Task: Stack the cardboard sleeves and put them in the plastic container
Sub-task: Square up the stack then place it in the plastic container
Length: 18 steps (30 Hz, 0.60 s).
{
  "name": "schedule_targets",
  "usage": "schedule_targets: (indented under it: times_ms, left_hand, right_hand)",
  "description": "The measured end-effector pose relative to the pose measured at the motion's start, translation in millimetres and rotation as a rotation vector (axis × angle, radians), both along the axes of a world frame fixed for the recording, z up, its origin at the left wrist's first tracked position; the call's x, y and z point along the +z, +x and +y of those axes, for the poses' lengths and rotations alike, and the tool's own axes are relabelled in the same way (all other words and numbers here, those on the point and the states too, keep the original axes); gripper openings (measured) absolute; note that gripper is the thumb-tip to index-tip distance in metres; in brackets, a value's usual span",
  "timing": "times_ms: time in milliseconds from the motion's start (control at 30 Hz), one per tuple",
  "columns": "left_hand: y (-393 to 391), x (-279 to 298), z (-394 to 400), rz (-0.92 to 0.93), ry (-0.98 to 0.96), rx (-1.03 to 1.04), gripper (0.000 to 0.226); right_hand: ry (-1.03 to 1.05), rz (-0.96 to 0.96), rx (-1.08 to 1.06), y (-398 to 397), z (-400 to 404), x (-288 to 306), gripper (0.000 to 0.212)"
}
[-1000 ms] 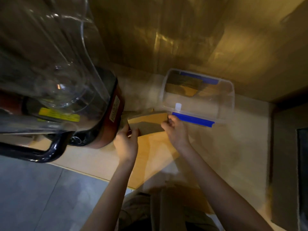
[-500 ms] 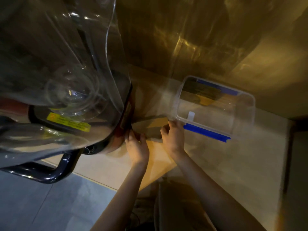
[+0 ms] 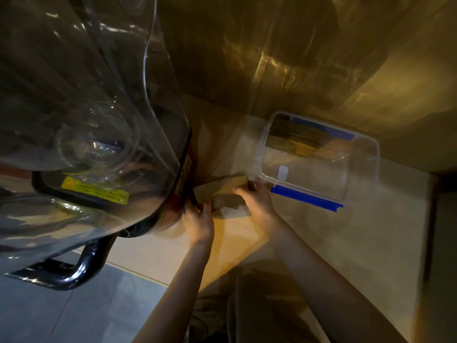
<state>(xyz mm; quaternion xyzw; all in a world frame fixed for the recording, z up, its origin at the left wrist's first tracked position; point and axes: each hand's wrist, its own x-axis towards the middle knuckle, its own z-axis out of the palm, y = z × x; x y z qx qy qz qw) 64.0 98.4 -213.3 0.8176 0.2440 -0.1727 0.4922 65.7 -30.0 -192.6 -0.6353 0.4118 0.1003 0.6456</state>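
A big blender [image 3: 81,134] with a clear jug, a yellow label and a black handle fills the side of the view away from the plastic container. The pale counter [image 3: 346,243] carries everything, and a shiny brown wall rises just behind the container. The clear plastic container [image 3: 358,169] with blue clips stands near the wall, open, with a dark and tan stack leaning inside at its far end. Between the blender base and the container's near corner, a few flat cardboard sleeves [image 3: 222,191] lie blurred in shadow. The left hand [image 3: 197,220], on the side away from the container, pinches one end of them; the right hand [image 3: 257,201], just beside the container's corner, grips the other end.
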Motion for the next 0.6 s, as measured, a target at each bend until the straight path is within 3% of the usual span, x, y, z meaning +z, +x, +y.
schedule_targets:
  times_ms: [100,233,400,600]
  left_hand:
    - [-4,-3,3,0.028,0.013,-0.025,0.058]
    - [-15,-8,15,0.089,-0.135,-0.105,0.076]
    - [-26,-6,21,0.140,-0.182,-0.410,0.080]
    - [-59,-1,11,-0.050,-0.100,-0.807,0.067]
  right_hand:
    - [0.139,0.010,-0.059,-9,-6,5,0.012]
    - [0.243,0.065,-0.010,-37,-16,6,0.014]
    - [0.149,0.005,0.121,-86,-32,7,0.024]
    - [0.055,-0.123,0.067,-157,-45,5,0.051]
